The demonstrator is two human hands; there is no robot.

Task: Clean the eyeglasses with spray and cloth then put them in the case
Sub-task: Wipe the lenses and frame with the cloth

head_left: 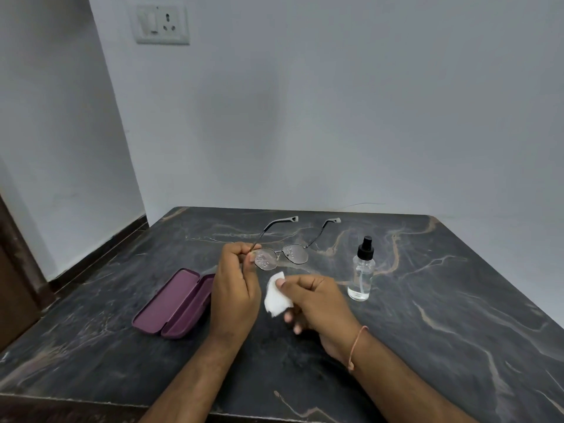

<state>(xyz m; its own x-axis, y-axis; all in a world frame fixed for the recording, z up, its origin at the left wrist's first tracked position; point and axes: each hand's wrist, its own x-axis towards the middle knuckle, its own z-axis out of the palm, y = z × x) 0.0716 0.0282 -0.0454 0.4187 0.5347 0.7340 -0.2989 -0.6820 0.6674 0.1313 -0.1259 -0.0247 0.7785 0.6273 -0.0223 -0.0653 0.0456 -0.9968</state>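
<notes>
One eyeglasses, one cloth, one case, one bottle.

dark veined marble bench; white wall socket high above its far left corner; dark skirting along left wall.

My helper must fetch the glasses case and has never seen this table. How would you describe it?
On the dark marble table, look left of the person's left hand. The case lies open there, a long purple clamshell, the only coloured thing and nothing like the clear spray bottle.
</notes>
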